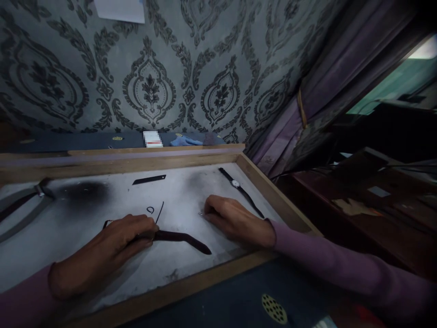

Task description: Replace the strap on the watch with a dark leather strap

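Note:
My left hand (124, 237) is closed around the middle of a wristwatch with a dark brown strap (184, 238). The strap's tapered end sticks out to the right over the white board, and a buckle-like loop shows on the other side; my fingers hide the case. My right hand (232, 218) rests low over the board with its fingers curled in a pinch. At its fingertips a small shiny metal piece (200, 213) shows, too small to name. Beyond that hand lies a second wristwatch (235, 183) with a white dial and black strap.
A wooden rim (280, 196) borders the white tray surface (184, 187). On it lie a black flat blade-like strip (149, 179), a small black ring (150, 210), a thin dark rod (160, 212) and pliers-like handles (23, 202). Behind stand a blue cloth (186, 141) and patterned wall.

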### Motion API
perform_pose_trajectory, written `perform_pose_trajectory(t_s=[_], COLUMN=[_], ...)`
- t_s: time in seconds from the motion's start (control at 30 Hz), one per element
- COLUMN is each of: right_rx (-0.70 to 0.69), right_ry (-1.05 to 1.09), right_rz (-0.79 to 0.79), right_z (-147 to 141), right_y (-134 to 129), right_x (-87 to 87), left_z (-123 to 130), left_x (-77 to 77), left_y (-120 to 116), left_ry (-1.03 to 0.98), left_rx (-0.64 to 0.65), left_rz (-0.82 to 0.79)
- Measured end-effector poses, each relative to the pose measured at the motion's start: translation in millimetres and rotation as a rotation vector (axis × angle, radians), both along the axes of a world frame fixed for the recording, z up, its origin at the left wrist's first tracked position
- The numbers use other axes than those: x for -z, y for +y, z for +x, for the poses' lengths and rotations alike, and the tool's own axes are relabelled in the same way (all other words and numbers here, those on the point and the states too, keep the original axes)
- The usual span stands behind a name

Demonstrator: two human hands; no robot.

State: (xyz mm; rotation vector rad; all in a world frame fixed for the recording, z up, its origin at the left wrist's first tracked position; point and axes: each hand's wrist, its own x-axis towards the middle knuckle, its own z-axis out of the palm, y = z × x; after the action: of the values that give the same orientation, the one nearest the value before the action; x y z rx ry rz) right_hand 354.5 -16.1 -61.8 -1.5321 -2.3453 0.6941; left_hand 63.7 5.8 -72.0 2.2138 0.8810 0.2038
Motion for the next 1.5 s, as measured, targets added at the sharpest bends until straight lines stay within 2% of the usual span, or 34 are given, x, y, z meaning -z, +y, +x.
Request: perform_pose_trajectory(t_s=[0.2,0.27,0.37,0.9,1.13,1.3,1.4,1.5], right_rx=[0.055,0.058,0.031,0.050,0.076,0.043,-0.001,-0.096], right_ry=[0.682,0.790,0.860,0.991,0.918,0.880,0.797,0.584], right_rz=[-0.369,-0.426,-0.424,-0.524,-0.530,-0.527,-0.446,-0.329], right_z=[-6.5,-9.7,-11.5,-13.0,-15.6,-21.1,-29.6,-42.8], right_y=[7.4,8.4,8.8,7.9,6.2,7.7,7.6,6.3], right_x=[-3.5,-4.3,-3.3,-1.0,-3.7,-4.5,-6.4,-9.4], left_z=[0.5,0.4,0.4,-0.1,-0.5,0.4,0.6,0.7], left_x=[3.1,3.7,4.4,7.7,8.1,4.1,1.9,0.7], left_y=[1.4,1.3,1.6,1.9,0.8,-0.1,1.1,2.5], left_ry=[-0.012,-0.011,-0.006,-0.010,-0.009,-0.008,-0.012,-0.011], left_rx=[0.002,0.007,0.012,-0.006,-0.024,-0.021,-0.008,0.016], left_rz=[0.013,0.015,0.023,-0.005,0.020,-0.006,0.016,0.047])
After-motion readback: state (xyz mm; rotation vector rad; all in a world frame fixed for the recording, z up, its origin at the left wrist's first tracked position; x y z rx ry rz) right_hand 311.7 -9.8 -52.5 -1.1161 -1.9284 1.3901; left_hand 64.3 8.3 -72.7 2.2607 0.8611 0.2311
